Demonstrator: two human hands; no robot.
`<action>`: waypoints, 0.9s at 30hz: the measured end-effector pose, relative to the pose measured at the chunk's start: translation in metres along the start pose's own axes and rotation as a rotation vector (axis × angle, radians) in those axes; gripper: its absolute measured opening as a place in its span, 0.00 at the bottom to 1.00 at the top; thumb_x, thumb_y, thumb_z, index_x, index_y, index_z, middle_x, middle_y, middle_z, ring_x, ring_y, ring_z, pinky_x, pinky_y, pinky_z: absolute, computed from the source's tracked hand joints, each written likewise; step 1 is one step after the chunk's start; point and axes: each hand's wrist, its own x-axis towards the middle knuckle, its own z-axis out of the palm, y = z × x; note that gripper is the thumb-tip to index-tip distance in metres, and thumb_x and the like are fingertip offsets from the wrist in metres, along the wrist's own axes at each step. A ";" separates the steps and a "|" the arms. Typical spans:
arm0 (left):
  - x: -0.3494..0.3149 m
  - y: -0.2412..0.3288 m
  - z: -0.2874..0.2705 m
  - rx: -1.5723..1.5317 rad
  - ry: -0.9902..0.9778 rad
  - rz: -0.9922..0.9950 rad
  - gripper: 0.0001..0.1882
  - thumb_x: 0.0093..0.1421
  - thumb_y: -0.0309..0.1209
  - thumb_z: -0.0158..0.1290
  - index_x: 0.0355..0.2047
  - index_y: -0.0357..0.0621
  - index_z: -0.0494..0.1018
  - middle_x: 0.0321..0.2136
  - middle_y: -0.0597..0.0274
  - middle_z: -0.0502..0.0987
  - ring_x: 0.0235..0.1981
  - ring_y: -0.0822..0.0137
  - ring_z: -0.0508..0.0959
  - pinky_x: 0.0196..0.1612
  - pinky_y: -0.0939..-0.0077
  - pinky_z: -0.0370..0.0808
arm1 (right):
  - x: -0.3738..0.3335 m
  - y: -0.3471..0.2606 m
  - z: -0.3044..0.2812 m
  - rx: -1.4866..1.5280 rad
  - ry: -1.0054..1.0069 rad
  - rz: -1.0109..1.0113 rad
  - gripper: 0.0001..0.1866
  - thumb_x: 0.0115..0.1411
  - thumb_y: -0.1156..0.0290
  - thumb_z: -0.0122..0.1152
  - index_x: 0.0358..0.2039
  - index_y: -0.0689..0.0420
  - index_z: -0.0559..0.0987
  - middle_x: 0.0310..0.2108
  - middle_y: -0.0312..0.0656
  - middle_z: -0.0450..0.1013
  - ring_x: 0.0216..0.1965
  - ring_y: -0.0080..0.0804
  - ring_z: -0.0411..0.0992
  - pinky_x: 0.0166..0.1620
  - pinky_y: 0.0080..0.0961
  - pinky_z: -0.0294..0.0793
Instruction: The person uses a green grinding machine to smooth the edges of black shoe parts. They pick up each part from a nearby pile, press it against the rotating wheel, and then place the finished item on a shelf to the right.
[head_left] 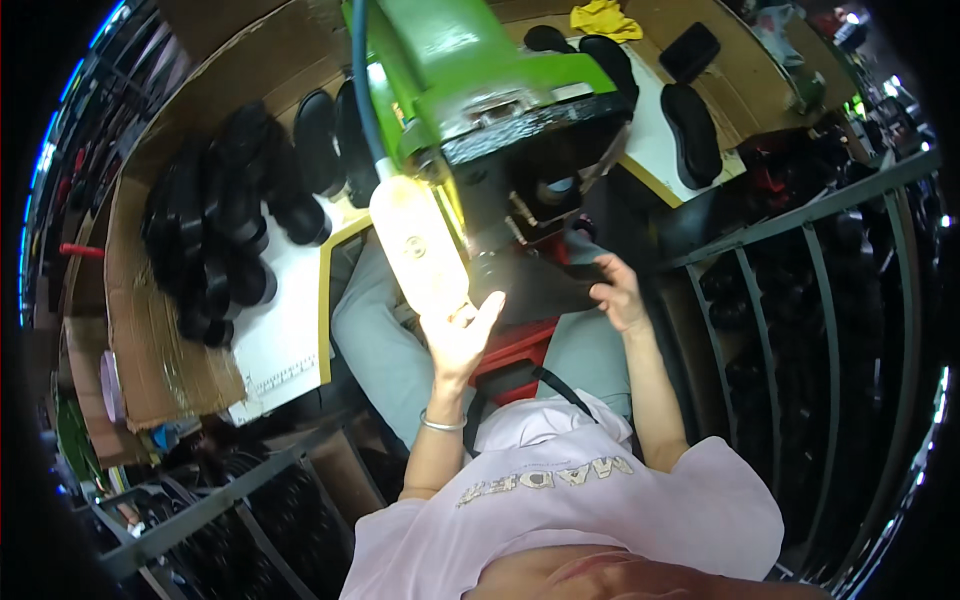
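Observation:
A dark, blurred sheet-like piece (540, 285) lies below the working head of a green machine (470, 50), above my lap. My right hand (622, 295) pinches its right edge between thumb and curled fingers. At its left edge is my left hand (460, 345), the thumb stretched up and away from the palm. The other left fingers are partly hidden beneath a glowing, elongated lamp (420, 245). Whether the left thumb touches the dark piece, I cannot tell. Shadow hides much of the machine's underside, where a metal part (540, 215) shows.
Black shoes (235, 190) are heaped on the white left board (280, 340), walled by cardboard (150, 330). On the right board (645, 140) lies a black sole-shaped piece (690, 135). A yellow cloth (605, 20) is behind. Metal racks (820, 280) flank me; a red seat (515, 345) shows below.

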 end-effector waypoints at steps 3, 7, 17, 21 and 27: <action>0.005 0.002 0.000 -0.117 -0.068 -0.077 0.15 0.53 0.15 0.59 0.40 0.34 0.70 0.34 0.59 0.77 0.33 0.75 0.76 0.37 0.82 0.75 | 0.010 -0.015 -0.006 0.016 -0.017 -0.059 0.27 0.49 0.72 0.69 0.49 0.57 0.71 0.40 0.35 0.70 0.33 0.16 0.69 0.20 0.07 0.63; 0.006 -0.003 0.008 -0.194 -0.111 -0.098 0.15 0.54 0.16 0.59 0.41 0.34 0.70 0.34 0.59 0.77 0.34 0.74 0.77 0.39 0.81 0.76 | 0.007 0.008 -0.002 0.179 -0.147 -0.003 0.36 0.49 0.69 0.72 0.57 0.58 0.65 0.44 0.39 0.71 0.39 0.29 0.74 0.29 0.22 0.78; 0.017 -0.017 0.026 -0.071 -0.067 0.007 0.11 0.53 0.14 0.59 0.37 0.32 0.73 0.31 0.61 0.78 0.31 0.75 0.76 0.36 0.82 0.75 | -0.034 0.059 0.005 0.492 -0.029 0.086 0.30 0.51 0.71 0.71 0.54 0.58 0.69 0.44 0.42 0.74 0.41 0.36 0.76 0.37 0.33 0.78; 0.011 -0.031 0.019 -0.011 -0.021 0.028 0.11 0.53 0.14 0.59 0.36 0.31 0.73 0.31 0.60 0.78 0.30 0.76 0.76 0.36 0.83 0.75 | -0.044 0.037 0.005 0.396 0.051 0.005 0.30 0.50 0.73 0.69 0.53 0.60 0.69 0.42 0.43 0.74 0.38 0.36 0.76 0.33 0.32 0.77; 0.007 -0.033 0.014 -0.025 -0.016 0.051 0.12 0.53 0.14 0.59 0.38 0.31 0.73 0.32 0.59 0.78 0.31 0.75 0.77 0.37 0.82 0.76 | -0.027 -0.023 -0.004 0.183 0.211 -0.164 0.32 0.48 0.75 0.67 0.54 0.63 0.67 0.40 0.46 0.74 0.33 0.35 0.76 0.24 0.27 0.76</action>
